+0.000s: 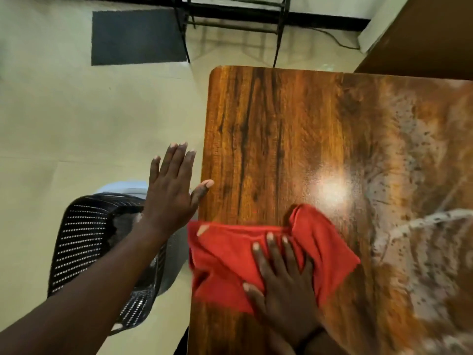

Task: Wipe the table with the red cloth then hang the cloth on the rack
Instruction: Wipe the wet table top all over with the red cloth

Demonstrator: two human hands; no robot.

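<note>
A red cloth (pixel 225 262) lies crumpled on the near left part of the wooden table (pixel 281 124), its left edge hanging a little past the table's side. My right hand (pixel 284 285) presses flat on the cloth, fingers spread. My left hand (pixel 171 193) is open beside the table's left edge, its thumb touching that edge, holding nothing. A black metal rack (pixel 235 19) stands on the floor beyond the table's far end. The right side of the table carries a whitish, speckled wet smear (pixel 419 226).
A black perforated bin (pixel 84 242) stands on the floor to the left, under my left arm. A dark grey mat (pixel 135 37) lies on the pale floor at the far left. A brown cabinet (pixel 425 39) stands at the far right.
</note>
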